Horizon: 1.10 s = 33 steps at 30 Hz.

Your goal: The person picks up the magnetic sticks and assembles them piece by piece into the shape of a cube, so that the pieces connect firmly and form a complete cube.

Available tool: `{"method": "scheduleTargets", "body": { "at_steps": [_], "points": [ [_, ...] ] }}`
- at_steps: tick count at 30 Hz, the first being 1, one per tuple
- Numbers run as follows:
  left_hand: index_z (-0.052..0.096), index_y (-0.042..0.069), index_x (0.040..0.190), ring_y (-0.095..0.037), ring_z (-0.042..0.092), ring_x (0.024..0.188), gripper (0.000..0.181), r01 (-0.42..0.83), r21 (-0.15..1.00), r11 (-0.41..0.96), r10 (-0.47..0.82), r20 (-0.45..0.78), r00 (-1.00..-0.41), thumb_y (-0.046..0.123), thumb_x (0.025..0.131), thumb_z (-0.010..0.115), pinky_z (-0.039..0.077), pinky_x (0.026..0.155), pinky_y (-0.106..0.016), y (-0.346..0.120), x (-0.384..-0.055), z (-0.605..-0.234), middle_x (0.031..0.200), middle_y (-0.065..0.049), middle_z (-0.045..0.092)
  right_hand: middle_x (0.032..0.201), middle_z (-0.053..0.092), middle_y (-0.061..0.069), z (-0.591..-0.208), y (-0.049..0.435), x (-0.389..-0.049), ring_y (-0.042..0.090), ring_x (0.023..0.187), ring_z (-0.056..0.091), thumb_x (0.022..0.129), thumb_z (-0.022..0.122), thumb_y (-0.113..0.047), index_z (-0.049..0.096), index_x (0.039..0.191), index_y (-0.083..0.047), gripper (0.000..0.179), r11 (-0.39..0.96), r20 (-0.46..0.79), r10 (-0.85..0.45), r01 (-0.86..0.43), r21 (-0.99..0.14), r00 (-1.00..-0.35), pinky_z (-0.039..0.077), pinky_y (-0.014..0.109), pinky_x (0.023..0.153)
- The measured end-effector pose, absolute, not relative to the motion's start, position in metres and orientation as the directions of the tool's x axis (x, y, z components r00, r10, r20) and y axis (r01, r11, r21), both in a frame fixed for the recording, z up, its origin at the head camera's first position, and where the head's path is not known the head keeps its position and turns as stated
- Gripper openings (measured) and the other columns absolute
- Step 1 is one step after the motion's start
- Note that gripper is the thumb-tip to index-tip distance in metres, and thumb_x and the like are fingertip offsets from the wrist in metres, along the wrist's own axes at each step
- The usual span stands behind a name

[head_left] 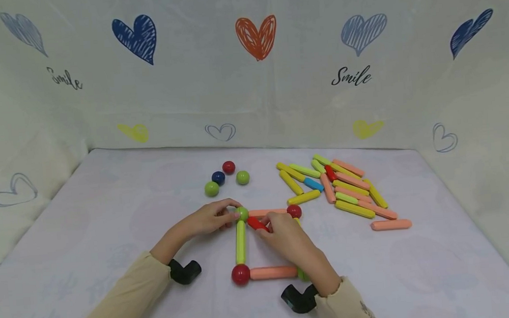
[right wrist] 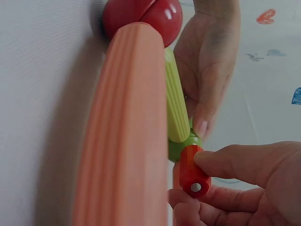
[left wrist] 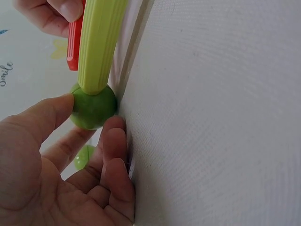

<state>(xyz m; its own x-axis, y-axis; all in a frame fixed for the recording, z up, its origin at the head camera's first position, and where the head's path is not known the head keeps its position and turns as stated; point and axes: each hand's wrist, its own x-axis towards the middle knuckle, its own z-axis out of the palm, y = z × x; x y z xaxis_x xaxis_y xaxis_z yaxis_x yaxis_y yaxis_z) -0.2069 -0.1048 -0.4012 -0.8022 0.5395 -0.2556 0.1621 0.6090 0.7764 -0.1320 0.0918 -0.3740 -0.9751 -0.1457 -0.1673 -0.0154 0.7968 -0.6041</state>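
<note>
My left hand (head_left: 212, 217) pinches a green ball (head_left: 242, 213) between thumb and fingers, at the far left corner of a four-sided frame lying on the table. In my right hand (head_left: 288, 235) is a short red rod (right wrist: 189, 162), gripped by thumb and fingers, its near end showing a silvery dot. The rod's other end is right by the green ball. A yellow-green rod (head_left: 240, 243) runs from that ball to a red ball (head_left: 241, 274); a salmon rod (head_left: 268, 212) leads to another red ball (head_left: 294, 211). My right arm partly hides the frame's right side.
Loose balls, among them a blue ball (head_left: 218, 178), sit beyond my left hand. Several loose rods lie in a group at the back right, with one salmon rod (head_left: 391, 225) nearest. A cloth backdrop (head_left: 303, 101) with printed hearts stands behind the table.
</note>
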Motion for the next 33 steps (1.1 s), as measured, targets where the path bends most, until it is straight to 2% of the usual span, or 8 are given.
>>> {"method": "scheduleTargets", "body": {
  "at_steps": [10,21,27,33],
  "points": [
    [0.053,0.012,0.123,-0.016,0.051,0.068,0.032,0.161,0.779,0.606,0.542,-0.257,-0.8,0.025,0.094,0.054,0.042,0.066,-0.026,-0.106,-0.207,-0.399,0.077,-0.005,0.055,0.053,0.044,0.001,-0.376,0.087,-0.132,0.011,0.045,0.041,0.085,0.067,-0.019,0.063,0.105,-0.004,0.025,0.79,-0.143,-0.137,-0.021,-0.613,-0.98,0.033,0.017,0.046],
    [0.053,0.012,0.123,-0.016,0.05,0.068,0.032,0.158,0.781,0.604,0.545,-0.26,-0.797,0.025,0.094,0.054,0.042,0.065,-0.026,-0.105,-0.207,-0.399,0.077,-0.005,0.055,0.054,0.044,0.001,-0.374,0.088,-0.132,0.011,0.044,0.038,0.085,0.068,-0.021,0.063,0.113,-0.007,0.032,0.773,-0.123,-0.158,-0.045,-0.633,-0.98,0.032,0.017,0.045],
    [0.053,0.012,0.124,-0.016,0.05,0.068,0.032,0.151,0.774,0.615,0.536,-0.269,-0.8,0.025,0.095,0.053,0.042,0.065,-0.025,-0.105,-0.207,-0.4,0.078,-0.005,0.055,0.07,0.052,0.001,-0.367,0.094,-0.13,0.012,0.056,0.047,0.084,0.068,-0.019,0.061,0.117,-0.007,0.035,0.761,-0.128,-0.185,-0.06,-0.645,-0.974,0.041,0.019,0.052],
    [0.053,0.013,0.124,-0.016,0.05,0.068,0.032,0.143,0.768,0.624,0.528,-0.279,-0.802,0.025,0.095,0.052,0.042,0.065,-0.025,-0.104,-0.207,-0.399,0.079,-0.005,0.054,0.084,0.059,0.0,-0.351,0.116,-0.126,0.014,0.073,0.051,0.085,0.067,-0.017,0.062,0.116,-0.01,0.032,0.777,-0.13,-0.163,-0.046,-0.627,-0.978,0.047,0.024,0.063]
  ]
}}
